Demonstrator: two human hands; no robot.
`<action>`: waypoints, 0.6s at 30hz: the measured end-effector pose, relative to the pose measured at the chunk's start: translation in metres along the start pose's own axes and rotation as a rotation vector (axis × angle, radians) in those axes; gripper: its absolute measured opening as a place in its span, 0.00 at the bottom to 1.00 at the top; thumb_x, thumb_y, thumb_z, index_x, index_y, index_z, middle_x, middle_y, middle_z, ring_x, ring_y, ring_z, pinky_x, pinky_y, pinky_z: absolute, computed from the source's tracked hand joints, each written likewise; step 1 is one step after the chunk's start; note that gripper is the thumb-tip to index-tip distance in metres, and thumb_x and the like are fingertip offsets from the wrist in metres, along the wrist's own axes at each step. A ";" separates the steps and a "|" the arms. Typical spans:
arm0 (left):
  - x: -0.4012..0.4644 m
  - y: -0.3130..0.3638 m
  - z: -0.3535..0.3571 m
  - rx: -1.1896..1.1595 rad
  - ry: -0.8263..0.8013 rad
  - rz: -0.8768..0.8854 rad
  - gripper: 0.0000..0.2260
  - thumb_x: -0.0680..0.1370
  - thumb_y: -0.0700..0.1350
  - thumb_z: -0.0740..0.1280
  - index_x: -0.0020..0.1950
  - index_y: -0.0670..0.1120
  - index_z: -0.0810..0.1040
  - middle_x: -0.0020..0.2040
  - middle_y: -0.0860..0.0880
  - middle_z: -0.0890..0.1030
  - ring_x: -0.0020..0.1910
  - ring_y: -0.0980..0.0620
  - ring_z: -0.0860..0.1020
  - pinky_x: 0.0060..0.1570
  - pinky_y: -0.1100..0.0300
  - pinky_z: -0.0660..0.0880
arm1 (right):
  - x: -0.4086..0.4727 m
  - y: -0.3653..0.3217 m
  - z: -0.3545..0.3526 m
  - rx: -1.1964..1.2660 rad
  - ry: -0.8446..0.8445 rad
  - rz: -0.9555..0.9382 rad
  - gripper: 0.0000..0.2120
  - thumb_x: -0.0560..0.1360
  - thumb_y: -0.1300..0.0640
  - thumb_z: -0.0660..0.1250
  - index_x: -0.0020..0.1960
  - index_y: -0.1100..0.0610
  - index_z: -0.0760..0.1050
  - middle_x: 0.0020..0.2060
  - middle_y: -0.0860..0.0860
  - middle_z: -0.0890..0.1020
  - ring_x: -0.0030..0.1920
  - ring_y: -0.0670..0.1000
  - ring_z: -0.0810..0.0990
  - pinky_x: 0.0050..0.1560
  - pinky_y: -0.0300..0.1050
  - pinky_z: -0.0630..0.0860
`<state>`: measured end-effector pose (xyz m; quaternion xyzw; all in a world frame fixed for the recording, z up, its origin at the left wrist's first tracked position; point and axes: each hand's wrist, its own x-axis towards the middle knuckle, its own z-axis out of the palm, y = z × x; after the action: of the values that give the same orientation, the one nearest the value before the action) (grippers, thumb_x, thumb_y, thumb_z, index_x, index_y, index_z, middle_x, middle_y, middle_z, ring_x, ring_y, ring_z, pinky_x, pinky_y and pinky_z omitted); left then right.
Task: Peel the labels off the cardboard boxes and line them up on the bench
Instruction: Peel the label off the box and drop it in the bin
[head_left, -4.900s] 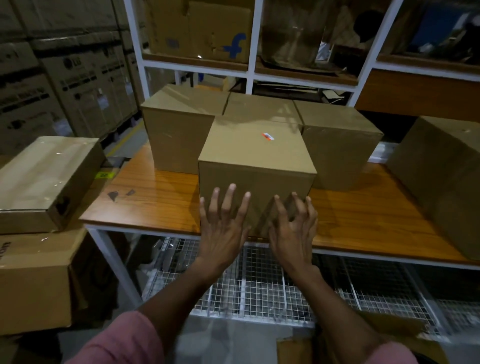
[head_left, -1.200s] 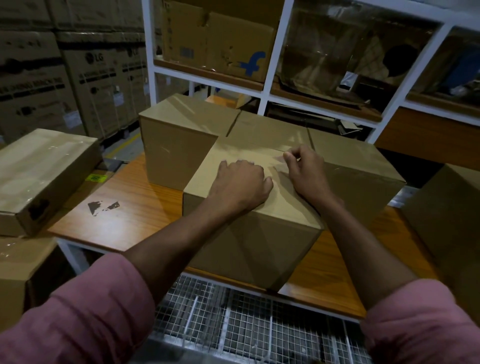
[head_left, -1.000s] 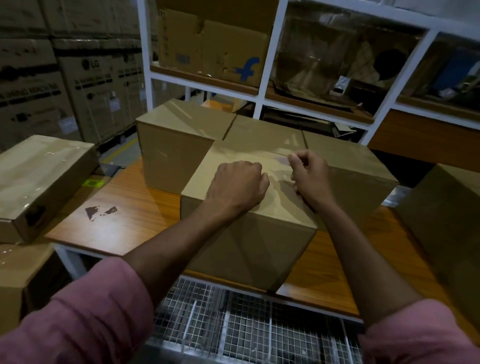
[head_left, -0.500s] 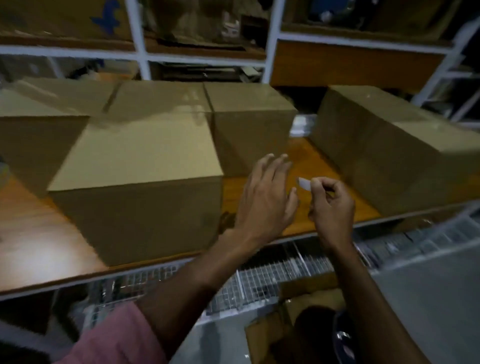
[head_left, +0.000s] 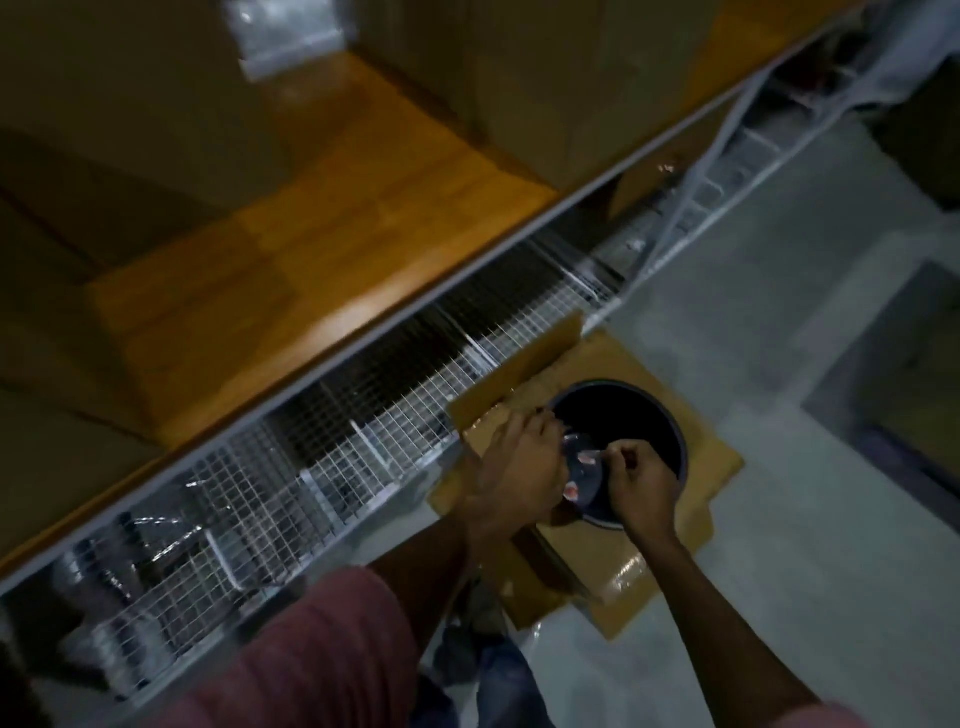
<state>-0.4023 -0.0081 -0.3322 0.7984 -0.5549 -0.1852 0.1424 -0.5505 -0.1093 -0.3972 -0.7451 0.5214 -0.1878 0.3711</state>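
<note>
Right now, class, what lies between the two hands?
In the head view, a pale label, pinched by the right hand, hangs over the open dark bin, beside the left hand.

Two hands (head_left: 519, 467); one black bin (head_left: 649, 415); two cardboard boxes (head_left: 545, 78) on the bench.

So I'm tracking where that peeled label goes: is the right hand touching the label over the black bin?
Touching. The head view shows the right hand pinching the small label at its fingertips, above the black bin.
</note>
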 end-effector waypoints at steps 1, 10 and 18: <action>0.007 0.003 0.010 0.020 -0.042 -0.004 0.23 0.80 0.48 0.64 0.74 0.44 0.69 0.73 0.45 0.72 0.73 0.44 0.64 0.70 0.50 0.63 | 0.005 0.014 -0.001 -0.017 -0.002 0.018 0.06 0.82 0.59 0.65 0.50 0.60 0.79 0.46 0.57 0.84 0.48 0.58 0.82 0.49 0.52 0.77; 0.050 0.013 0.073 0.093 -0.224 -0.006 0.22 0.78 0.49 0.64 0.71 0.43 0.70 0.69 0.43 0.74 0.71 0.43 0.65 0.68 0.48 0.69 | 0.038 0.063 0.012 -0.068 -0.054 0.128 0.07 0.79 0.63 0.66 0.54 0.61 0.82 0.50 0.59 0.85 0.53 0.58 0.82 0.55 0.45 0.75; 0.055 -0.002 0.093 0.118 -0.253 -0.031 0.23 0.79 0.52 0.65 0.71 0.44 0.70 0.68 0.43 0.75 0.70 0.43 0.67 0.67 0.46 0.70 | 0.054 0.077 0.022 -0.056 -0.052 0.233 0.06 0.78 0.65 0.65 0.52 0.62 0.82 0.48 0.58 0.86 0.49 0.56 0.82 0.57 0.53 0.79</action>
<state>-0.4255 -0.0614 -0.4230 0.7841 -0.5661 -0.2536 0.0215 -0.5640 -0.1649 -0.4755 -0.6944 0.5996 -0.1093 0.3826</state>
